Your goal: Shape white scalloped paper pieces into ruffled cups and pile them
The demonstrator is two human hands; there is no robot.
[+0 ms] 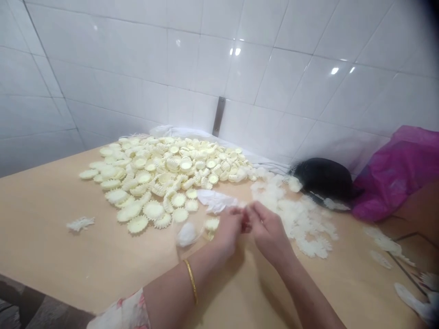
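Note:
My left hand (231, 226), with a gold bangle (191, 281) at its wrist, meets my right hand (269, 230) over the table. Both have their fingers pinched together at the tips, and whatever sits between them is too small and blurred to name. Just beyond the left fingers is a crumpled white cloth-like piece (216, 201); whether the fingers touch it I cannot tell. A small ball of white thread (187, 234) lies left of my left hand. Partly behind that hand is a pale yellow scalloped disc (211, 224).
A large heap of pale yellow scalloped discs (151, 210) covers the back left of the wooden table (44, 256). Thin white scalloped pieces (302, 224) spread at right. Beyond them are a black rounded object (322, 178) and a magenta plastic bag (401, 173). A tiled wall (137, 59) rises behind.

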